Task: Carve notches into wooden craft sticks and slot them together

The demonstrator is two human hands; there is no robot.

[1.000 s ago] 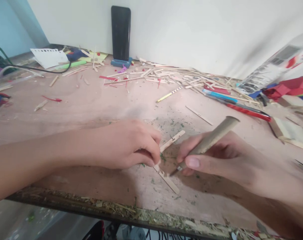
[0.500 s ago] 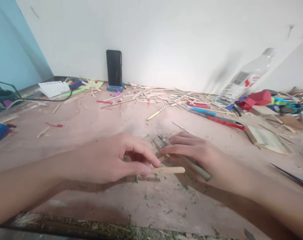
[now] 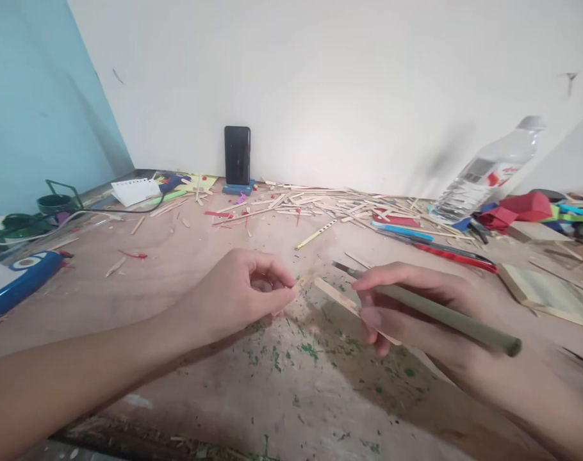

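My left hand [image 3: 241, 291] is curled, its thumb and forefinger pinched on a small wooden stick piece [image 3: 298, 283] just above the table. My right hand [image 3: 411, 314] grips a craft knife [image 3: 435, 310] with an olive-grey handle, its blade tip pointing left at about mid-table. The same hand's fingers also hold a flat ice-cream stick [image 3: 337, 296] that slants up to the left. Green flecks lie on the table between and in front of both hands.
A worn wooden table [image 3: 186, 269] carries a heap of wooden sticks [image 3: 320, 205] by the white wall, a black phone [image 3: 237, 155] on a blue stand, a plastic bottle [image 3: 488, 169], red and blue pens [image 3: 430, 242], a blue object [image 3: 17, 285] at left, and coloured paper [image 3: 526, 208] at right.
Both hands have lifted and drawn apart. The stick that my left hand pressed on the table is now held by my right hand beside the knife. The view has tilted up.
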